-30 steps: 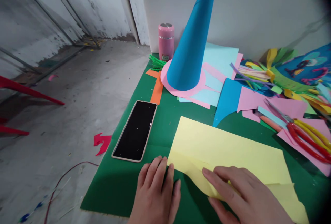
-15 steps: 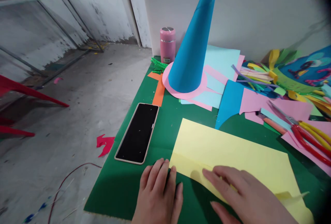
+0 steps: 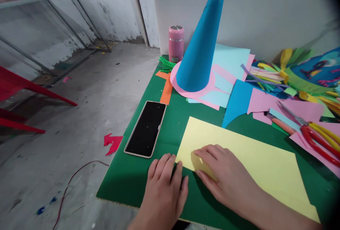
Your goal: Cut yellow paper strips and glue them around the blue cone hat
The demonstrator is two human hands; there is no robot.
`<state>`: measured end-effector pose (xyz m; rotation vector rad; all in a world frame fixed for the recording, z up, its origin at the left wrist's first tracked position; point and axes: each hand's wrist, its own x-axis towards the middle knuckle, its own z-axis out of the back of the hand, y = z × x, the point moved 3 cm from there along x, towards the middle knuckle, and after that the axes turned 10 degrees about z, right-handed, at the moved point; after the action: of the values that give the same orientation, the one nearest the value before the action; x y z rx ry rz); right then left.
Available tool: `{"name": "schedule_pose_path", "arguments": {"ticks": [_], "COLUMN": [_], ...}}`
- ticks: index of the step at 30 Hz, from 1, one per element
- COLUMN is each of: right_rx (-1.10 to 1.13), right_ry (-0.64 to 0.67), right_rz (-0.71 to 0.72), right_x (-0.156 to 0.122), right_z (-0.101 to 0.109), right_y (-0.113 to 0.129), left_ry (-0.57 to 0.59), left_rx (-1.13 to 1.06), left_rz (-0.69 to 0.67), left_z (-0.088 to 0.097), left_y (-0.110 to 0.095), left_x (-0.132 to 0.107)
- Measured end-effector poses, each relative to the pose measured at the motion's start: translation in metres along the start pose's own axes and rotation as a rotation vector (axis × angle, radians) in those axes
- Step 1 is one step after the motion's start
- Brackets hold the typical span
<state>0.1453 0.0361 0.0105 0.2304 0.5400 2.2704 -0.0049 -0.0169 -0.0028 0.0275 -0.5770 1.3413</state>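
Note:
A yellow sheet of paper [image 3: 255, 159] lies folded flat on the green mat [image 3: 148, 180]. My right hand [image 3: 223, 178] rests palm down on the sheet's near left corner, fingers stretched out and pressing it. Beside that corner, my left hand [image 3: 166, 187] lies flat on the mat with its fingers together, touching the paper's edge. Neither hand holds anything.
A black phone [image 3: 146, 129] lies left of the sheet. Behind it stand a tall blue paper cone [image 3: 202, 45] on a pink disc and a pink flask [image 3: 175, 44]. Coloured paper scraps and red-and-yellow scissors [image 3: 316, 138] fill the right side. The mat's left edge drops to the floor.
The raised flap of the yellow sheet has been laid flat. My right hand has slid left along the fold to the near left corner. My left hand stayed put.

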Motion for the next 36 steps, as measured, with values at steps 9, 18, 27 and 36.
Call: {"name": "schedule_pose_path", "arguments": {"ticks": [9,18,27,36], "right_rx": [0.031,0.009,-0.074,-0.152], "right_ry": [-0.156,-0.208,-0.318,-0.309], "right_rz": [0.058,0.036,0.126,0.096], "right_x": [-0.032,-0.036,-0.109,-0.129], "right_z": [-0.005,-0.005,-0.003,0.004], "right_y": [-0.014,-0.012,-0.045,-0.051], "left_ry": [0.063,0.114,0.125,0.214], "left_rx": [-0.02,0.008,0.06,0.246], "left_rz": [0.054,-0.234,-0.288,-0.309], "left_z": [0.002,0.001,0.002,0.003], "left_y": [0.001,0.004,-0.007,-0.015], "left_x": [0.01,0.018,0.02,0.015]}}
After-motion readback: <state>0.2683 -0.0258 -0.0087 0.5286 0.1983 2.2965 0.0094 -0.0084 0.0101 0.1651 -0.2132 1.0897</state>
